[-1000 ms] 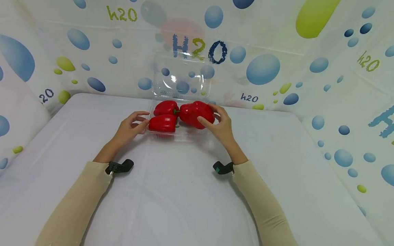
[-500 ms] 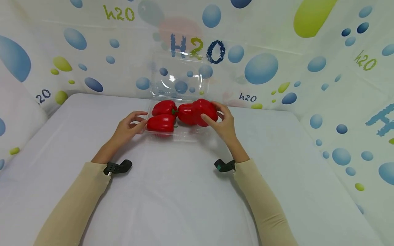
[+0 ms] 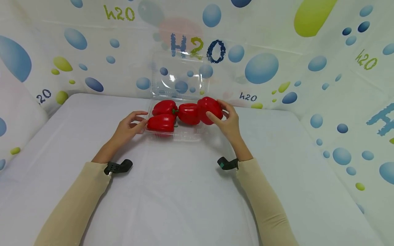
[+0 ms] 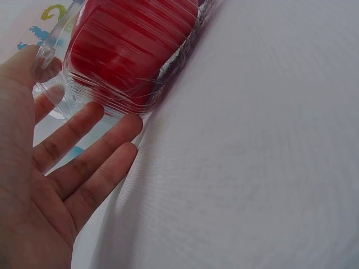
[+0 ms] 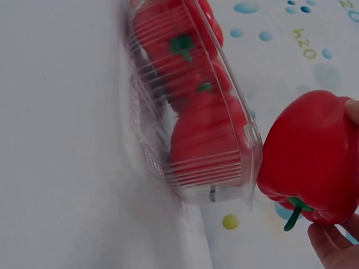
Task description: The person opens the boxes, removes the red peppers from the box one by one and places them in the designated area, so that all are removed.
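Observation:
My right hand (image 3: 228, 121) grips a red bell pepper (image 3: 210, 110) over the right end of a clear plastic clamshell container (image 3: 187, 136). In the right wrist view that bell pepper (image 5: 311, 157) shows a green stem, and it is outside the container wall. Two red bell peppers lie at the container's left, the front one (image 3: 160, 123) before the back one (image 3: 164, 107). Another bell pepper (image 3: 188, 114) lies to their right inside. At the left end, my left hand (image 3: 130, 124) holds the container's rim between thumb and index finger; its other fingers (image 4: 106, 174) spread below the rim.
The container's clear lid (image 3: 181, 77) stands raised at the back, near a printed backdrop (image 3: 261, 30) with blue and green spots. A white cloth (image 3: 184, 191) covers the table. Dark wrist cameras (image 3: 118, 166) sit on both wrists.
My right hand has moved right and slightly up with the bell pepper, uncovering more of the one beside it. The left hand keeps its place on the container.

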Demonstrator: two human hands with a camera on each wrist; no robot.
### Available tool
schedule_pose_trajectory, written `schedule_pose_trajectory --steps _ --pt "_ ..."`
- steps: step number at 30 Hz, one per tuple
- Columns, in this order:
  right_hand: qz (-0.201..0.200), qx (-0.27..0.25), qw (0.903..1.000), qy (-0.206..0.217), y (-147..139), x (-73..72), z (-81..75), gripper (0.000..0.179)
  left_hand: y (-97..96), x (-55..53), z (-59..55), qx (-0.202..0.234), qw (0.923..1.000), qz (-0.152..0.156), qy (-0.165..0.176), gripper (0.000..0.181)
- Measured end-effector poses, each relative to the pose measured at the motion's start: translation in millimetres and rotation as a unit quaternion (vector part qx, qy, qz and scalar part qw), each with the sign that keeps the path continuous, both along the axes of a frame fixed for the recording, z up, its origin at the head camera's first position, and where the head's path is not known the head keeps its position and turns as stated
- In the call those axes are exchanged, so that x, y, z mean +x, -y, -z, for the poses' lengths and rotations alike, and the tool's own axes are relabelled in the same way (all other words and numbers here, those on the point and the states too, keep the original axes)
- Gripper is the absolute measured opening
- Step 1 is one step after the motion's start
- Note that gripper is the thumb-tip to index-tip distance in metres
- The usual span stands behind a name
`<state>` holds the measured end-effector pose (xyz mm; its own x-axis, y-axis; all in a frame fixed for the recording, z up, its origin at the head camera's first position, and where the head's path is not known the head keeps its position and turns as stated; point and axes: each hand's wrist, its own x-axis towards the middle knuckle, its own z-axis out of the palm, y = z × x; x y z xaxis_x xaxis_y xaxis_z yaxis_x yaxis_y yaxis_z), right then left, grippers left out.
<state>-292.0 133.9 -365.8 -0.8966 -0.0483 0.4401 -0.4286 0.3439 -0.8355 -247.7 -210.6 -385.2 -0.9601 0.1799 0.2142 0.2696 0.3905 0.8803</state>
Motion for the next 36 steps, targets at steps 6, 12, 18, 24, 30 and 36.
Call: schedule_pose_trajectory --steps 6,12,18,24,30,36 --pt "0.019 0.000 0.9998 0.003 -5.3 -2.3 0.7 0.064 -0.5 0.0 0.0 -0.002 1.0000 -0.003 0.002 0.044" --pt "0.028 0.004 0.9995 0.011 -8.9 -5.0 2.5 0.065 11.3 -22.4 29.1 -0.005 0.9999 -0.011 0.002 0.046" --pt "0.025 0.003 0.9996 0.014 -11.6 -6.8 6.3 0.065 12.5 -25.0 34.5 0.002 0.9999 -0.014 0.001 0.047" --pt "0.031 0.005 0.9994 0.015 -15.0 -7.7 11.0 0.064 11.9 -24.7 34.4 -0.006 0.9998 -0.015 0.011 0.048" --pt "0.042 0.008 0.9990 0.014 -15.1 -7.6 13.6 0.064 5.2 -12.2 17.8 -0.009 0.9997 -0.013 0.018 0.046" --pt "0.050 0.005 0.9985 0.023 -15.7 -10.0 15.3 0.063 -0.7 1.6 0.3 -0.008 0.9998 -0.009 0.018 0.045"
